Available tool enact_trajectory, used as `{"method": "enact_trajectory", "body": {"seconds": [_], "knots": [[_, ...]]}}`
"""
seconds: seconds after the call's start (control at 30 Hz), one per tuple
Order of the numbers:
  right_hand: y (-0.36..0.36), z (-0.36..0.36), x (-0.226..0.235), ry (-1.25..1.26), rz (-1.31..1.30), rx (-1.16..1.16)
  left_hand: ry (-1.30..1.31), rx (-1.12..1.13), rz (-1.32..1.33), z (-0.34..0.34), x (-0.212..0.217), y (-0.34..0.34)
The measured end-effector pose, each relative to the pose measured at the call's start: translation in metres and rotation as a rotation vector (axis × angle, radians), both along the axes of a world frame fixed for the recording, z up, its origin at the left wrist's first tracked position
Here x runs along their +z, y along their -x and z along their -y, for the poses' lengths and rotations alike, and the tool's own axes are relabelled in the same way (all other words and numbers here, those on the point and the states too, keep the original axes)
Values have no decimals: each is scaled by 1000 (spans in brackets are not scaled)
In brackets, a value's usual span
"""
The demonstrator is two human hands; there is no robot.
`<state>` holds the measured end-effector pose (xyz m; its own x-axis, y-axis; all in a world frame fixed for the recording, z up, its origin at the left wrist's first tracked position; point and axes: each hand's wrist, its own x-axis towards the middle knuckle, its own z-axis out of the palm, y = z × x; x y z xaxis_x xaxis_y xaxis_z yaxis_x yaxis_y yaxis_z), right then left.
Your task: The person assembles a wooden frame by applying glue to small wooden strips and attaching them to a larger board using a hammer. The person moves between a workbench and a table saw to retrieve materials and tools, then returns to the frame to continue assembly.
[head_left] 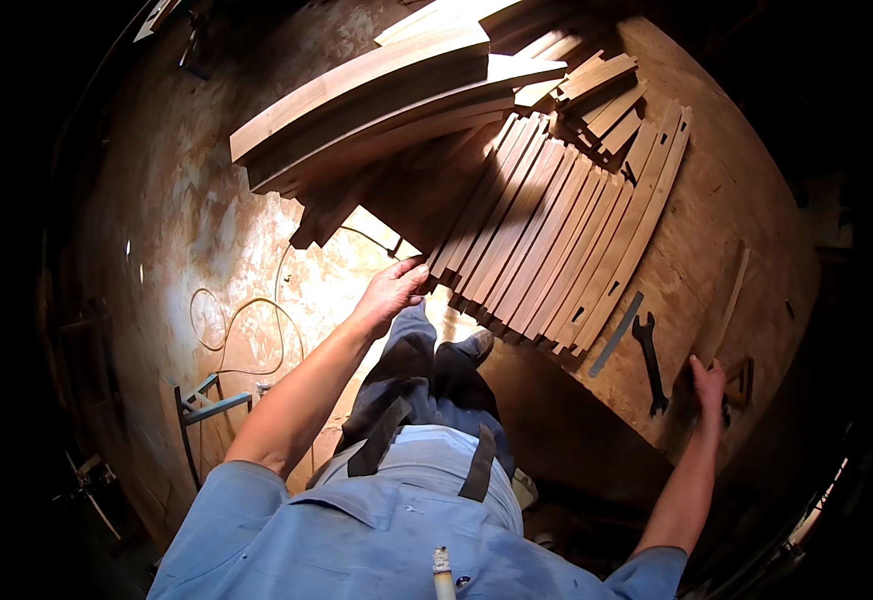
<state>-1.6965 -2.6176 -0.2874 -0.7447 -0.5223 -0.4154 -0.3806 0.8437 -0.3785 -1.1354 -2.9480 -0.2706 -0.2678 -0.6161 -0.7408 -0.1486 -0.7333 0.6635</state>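
The workbench [726,190], a broad plywood top, carries nearly everything here. At its far edge lies a stack of long, thick timber boards [376,95], overhanging toward the far left corner. Just this side of them, a row of curved wooden slats [546,230] lies edge to edge, fanned across the middle of the bench, their lower ends reaching the near edge; a small heap of shorter offcuts [601,95] sits beyond them toward the far right.

The work in hand looks like sorting or squaring up the slats. The left hand [391,292] is at the near edge, fingers curled loosely against the end of the leftmost slat, touching rather than clearly gripping it. The right hand [708,385] rests near the right corner, fingers spread and flat on the bench, by a small dark object too shadowed to identify; whether it holds it I cannot tell.

By my reading, the next move calls for a firm pinch on that slat end and a clean draw along its length, so the neighbours stay put.

Close by the right hand lie a flat metal strip [616,334] and a black open-ended spanner [649,360], both just beside the slats' outer edge and liable to snag. On the floor below the left corner, a cable [246,330] loops loosely.
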Motion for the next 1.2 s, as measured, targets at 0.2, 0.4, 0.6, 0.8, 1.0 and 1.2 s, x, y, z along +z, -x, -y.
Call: {"method": "enact_trajectory", "body": {"seconds": [0.2, 0.4, 0.6, 0.8, 1.0, 1.2], "knots": [[-60, 20, 35, 38, -443, -93, 133, -115, 134, 10, -9, 7], [-180, 73, 70, 457, -14, -235, 831, -498, 733, 8, 18, -19], [-312, 129, 70, 492, 492, -175, 750, -513, 669, -13, 33, -49], [-395, 175, 75, 469, 511, 157, 542, -706, 640, -20, 30, -67], [-428, 199, 64, 374, 622, 225, 207, -560, 135, -16, 23, -76], [-446, 216, 49, 337, 847, 77, -237, -359, -282, -10, 33, -92]]}}
